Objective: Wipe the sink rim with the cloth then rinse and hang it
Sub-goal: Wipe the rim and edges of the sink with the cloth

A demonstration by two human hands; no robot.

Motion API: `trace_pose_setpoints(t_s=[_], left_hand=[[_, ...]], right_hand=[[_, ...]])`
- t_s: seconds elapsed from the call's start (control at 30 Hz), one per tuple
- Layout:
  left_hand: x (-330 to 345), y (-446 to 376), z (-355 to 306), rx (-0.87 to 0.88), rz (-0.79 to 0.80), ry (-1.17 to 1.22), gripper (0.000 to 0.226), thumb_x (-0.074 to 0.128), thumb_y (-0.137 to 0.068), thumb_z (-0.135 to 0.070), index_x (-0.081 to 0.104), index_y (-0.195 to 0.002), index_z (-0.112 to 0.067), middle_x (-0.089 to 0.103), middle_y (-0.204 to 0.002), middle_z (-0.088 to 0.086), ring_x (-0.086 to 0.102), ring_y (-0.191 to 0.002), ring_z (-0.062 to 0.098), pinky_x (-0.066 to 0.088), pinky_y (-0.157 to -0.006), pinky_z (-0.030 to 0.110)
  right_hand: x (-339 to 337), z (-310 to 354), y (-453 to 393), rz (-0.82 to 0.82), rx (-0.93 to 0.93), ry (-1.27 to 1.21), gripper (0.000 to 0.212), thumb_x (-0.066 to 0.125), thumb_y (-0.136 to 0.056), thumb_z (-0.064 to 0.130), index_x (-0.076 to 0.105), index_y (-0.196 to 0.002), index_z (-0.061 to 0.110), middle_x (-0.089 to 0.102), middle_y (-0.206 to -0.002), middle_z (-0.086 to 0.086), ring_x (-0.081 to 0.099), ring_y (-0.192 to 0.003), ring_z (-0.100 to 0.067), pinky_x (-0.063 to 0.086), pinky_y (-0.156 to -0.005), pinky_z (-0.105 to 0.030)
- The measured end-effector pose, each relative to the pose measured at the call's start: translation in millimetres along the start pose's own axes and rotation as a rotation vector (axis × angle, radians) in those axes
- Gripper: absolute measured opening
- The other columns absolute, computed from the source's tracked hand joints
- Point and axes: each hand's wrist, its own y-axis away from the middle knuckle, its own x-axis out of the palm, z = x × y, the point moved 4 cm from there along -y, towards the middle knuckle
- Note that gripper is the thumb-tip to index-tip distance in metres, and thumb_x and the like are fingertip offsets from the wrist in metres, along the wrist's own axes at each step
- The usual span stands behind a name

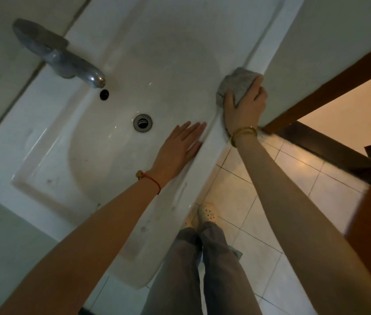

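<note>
One white sink, one tap, one drain, one overflow hole. One grey cloth lies on the sink's front rim, near the wall corner; right hand grips it, thumb and fingers curled over. Left hand flat, fingers straight, resting on the inner rim edge. No legible writing.

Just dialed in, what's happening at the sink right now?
A person is wiping the white sink's rim. The right hand presses a grey cloth against the front rim, near the corner by the wall. The left hand lies flat, fingers straight, on the inner edge of the same rim, seemingly for support. No water shows at the faucet, and the basin looks dry around the drain. Rinsing and hanging are not yet done.
</note>
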Motion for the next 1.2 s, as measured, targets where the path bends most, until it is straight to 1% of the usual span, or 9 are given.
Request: trace_pose_setpoints(t_s=[0.07,0.2,0.33,0.43,0.6,0.73,0.9,1.03,1.2], left_hand=[[0.3,-2.2,-0.8,0.007,-0.006,-0.002,0.046,0.045,-0.103,-0.021,0.04,-0.147,-0.007,0.046,-0.15,0.015,0.037,-0.143,0.034,0.023,-0.121,0.047],[1.0,-1.2,2.4,0.013,-0.001,0.009,0.045,0.052,-0.1,-0.017,0.046,-0.142,-0.001,0.046,-0.149,0.019,0.038,-0.141,0.038,0.023,-0.121,0.048],[-0.5,-0.6,0.4,0.04,-0.033,-0.01,0.046,0.046,-0.103,-0.02,0.042,-0.145,-0.004,0.046,-0.15,0.017,0.039,-0.142,0.035,0.025,-0.121,0.047],[-3.6,-2.4,0.2,0.051,-0.022,-0.02,0.048,0.044,-0.104,-0.024,0.038,-0.149,-0.01,0.042,-0.153,0.012,0.035,-0.145,0.03,0.02,-0.123,0.043],[-15.8,-20.6,1.5,0.078,-0.096,-0.038,0.046,0.042,-0.104,-0.022,0.04,-0.147,-0.006,0.041,-0.153,0.014,0.034,-0.145,0.03,0.021,-0.123,0.047],[-25.6,-71.5,4.4,0.038,-0.177,-0.054,0.047,0.042,-0.104,-0.021,0.039,-0.148,-0.006,0.036,-0.156,0.013,0.029,-0.148,0.029,0.017,-0.124,0.046],[-32.8,-146.9,6.1,-0.016,-0.226,-0.108,0.049,0.044,-0.104,-0.024,0.036,-0.15,-0.007,0.033,-0.158,0.014,0.026,-0.149,0.031,0.014,-0.125,0.048],[-30.8,-202.5,6.4,-0.079,-0.252,-0.137,0.05,0.045,-0.104,-0.024,0.037,-0.15,-0.007,0.032,-0.158,0.015,0.025,-0.149,0.032,0.01,-0.125,0.046],[-24.6,-248.7,11.5,-0.149,-0.241,-0.203,0.052,0.045,-0.103,-0.03,0.037,-0.149,-0.008,0.033,-0.157,0.016,0.024,-0.149,0.034,0.013,-0.124,0.048]], right_hand=[[6.2,-5.3,42.6,0.001,-0.04,-0.072,0.08,0.054,-0.094,0.032,0.005,-0.151,0.005,0.018,-0.152,-0.02,0.025,-0.136,-0.031,0.022,-0.117,-0.034],[14.0,-15.5,97.2,0.018,-0.1,-0.129,0.083,0.058,-0.09,0.029,0.007,-0.151,0.005,0.018,-0.151,-0.019,0.024,-0.136,-0.026,0.019,-0.111,-0.024],[7.1,-3.9,29.9,-0.023,-0.066,-0.039,0.086,0.062,-0.088,0.029,0.007,-0.15,0.004,0.019,-0.15,-0.02,0.027,-0.135,-0.031,0.025,-0.116,-0.035],[-0.1,4.0,-14.0,-0.053,0.01,0.033,0.085,0.058,-0.089,0.034,0.007,-0.151,0.006,0.019,-0.15,-0.02,0.029,-0.132,-0.034,0.03,-0.113,-0.041],[6.7,-4.0,21.6,-0.059,-0.067,-0.022,0.08,0.056,-0.091,0.034,0.01,-0.151,0.007,0.018,-0.152,-0.02,0.026,-0.134,-0.032,0.023,-0.114,-0.035],[1.0,-8.1,6.7,-0.046,-0.133,-0.032,0.083,0.062,-0.087,0.03,0.014,-0.149,0.004,0.02,-0.149,-0.024,0.027,-0.134,-0.034,0.024,-0.114,-0.038],[-19.5,3.0,-110.7,-0.042,-0.13,0.061,0.083,0.062,-0.084,0.038,0.021,-0.147,0.004,0.018,-0.15,-0.024,0.031,-0.129,-0.038,0.028,-0.11,-0.037],[-30.4,8.5,-191.6,0.007,-0.153,0.252,0.082,0.054,-0.087,0.045,0.018,-0.148,0.004,0.013,-0.155,-0.02,0.028,-0.13,-0.039,0.025,-0.111,-0.036],[-29.5,0.5,-178.8,-0.022,-0.293,0.294,0.072,0.045,-0.091,0.046,0.027,-0.147,0.004,0.026,-0.151,-0.019,0.029,-0.131,-0.039,0.025,-0.113,-0.041]])
